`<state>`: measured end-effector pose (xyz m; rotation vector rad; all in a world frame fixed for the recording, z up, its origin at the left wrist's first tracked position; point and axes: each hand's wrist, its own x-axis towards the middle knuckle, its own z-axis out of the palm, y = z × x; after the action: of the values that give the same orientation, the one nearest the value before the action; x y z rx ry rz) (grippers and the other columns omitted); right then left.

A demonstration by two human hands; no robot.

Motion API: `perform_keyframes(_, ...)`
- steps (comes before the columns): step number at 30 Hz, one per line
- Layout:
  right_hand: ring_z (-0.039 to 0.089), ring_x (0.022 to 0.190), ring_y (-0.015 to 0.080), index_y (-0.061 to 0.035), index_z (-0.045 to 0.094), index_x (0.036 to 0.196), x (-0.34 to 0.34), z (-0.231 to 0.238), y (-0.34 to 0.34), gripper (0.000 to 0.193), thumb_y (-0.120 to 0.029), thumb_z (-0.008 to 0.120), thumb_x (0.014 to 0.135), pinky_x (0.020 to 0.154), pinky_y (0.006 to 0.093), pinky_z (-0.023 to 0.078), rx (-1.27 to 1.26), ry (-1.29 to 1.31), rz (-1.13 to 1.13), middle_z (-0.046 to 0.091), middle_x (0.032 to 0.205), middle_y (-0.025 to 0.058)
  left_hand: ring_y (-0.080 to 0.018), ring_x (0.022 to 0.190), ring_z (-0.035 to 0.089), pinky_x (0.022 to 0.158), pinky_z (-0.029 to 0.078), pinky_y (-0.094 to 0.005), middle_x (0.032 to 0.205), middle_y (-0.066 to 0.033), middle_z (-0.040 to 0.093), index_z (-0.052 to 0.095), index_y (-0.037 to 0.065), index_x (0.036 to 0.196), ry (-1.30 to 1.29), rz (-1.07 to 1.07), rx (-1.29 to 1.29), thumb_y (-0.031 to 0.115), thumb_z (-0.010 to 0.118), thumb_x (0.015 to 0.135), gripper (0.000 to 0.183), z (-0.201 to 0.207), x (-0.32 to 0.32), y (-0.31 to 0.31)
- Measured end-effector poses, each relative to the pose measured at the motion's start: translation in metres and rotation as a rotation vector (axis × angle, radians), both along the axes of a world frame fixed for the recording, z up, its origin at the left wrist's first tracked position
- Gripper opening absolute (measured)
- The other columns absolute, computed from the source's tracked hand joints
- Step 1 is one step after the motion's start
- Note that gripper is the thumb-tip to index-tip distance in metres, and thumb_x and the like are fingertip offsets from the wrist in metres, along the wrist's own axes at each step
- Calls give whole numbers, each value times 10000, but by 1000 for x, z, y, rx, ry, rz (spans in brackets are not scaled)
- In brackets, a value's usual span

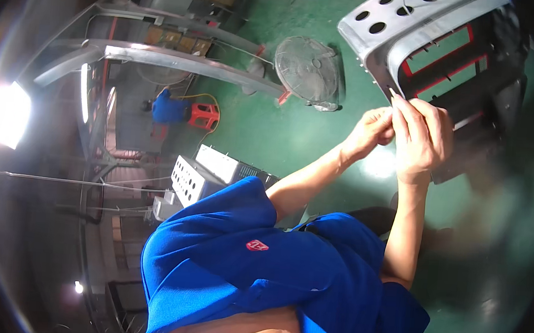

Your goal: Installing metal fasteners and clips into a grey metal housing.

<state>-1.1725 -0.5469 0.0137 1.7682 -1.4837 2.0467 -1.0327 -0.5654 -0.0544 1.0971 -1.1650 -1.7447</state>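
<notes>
At the near corner of a silver metal housing [382,63] with round holes, my two hands meet. My right hand [422,137] is closed in a pinch, its fingertips by the housing's edge. A small, thin, pale-tipped piece [392,92] sticks out from those fingertips; its kind is too small to tell. Close against it on the left, my left hand [369,133] is closed too, thumb and fingers together. Whatever it pinches is hidden. Small pins or studs line the housing's edges, and red-edged openings [451,52] show inside it.
A round caged fan [308,70] stands on the green floor [245,122] beyond my left arm. White perforated metal boxes [195,180] sit at my left. Farther off, a person in blue [169,107] is beside a red stool [204,116]. Metal framing [181,61] spans the upper left.
</notes>
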Motion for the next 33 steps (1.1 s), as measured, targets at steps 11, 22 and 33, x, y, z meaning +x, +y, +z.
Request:
perform_keyframes(11,543,669,155,-93,694,833,24,-18,0,201,-63,736,639,613,302,418,-40,120,91,583,735,-6,-42,517,286,462,235,-204,606,55,381,501,98,829,76,-12,36,364,458,955,298,-24,35,14)
perform_keyframes(22,522,700,171,-69,626,806,31,-38,-5,170,-151,629,657,652,338,393,-140,147,9,505,736,10,-85,645,527,602,461,-257,752,29,564,585,89,907,-147,84,-96,331,541,905,246,-20,31,20)
perform_keyframes(33,565,706,197,-95,672,818,16,-90,45,154,-126,707,671,629,335,453,199,-244,153,572,730,13,-56,533,360,480,257,-211,573,11,469,534,80,616,-318,-236,-34,417,567,885,433,-26,44,47)
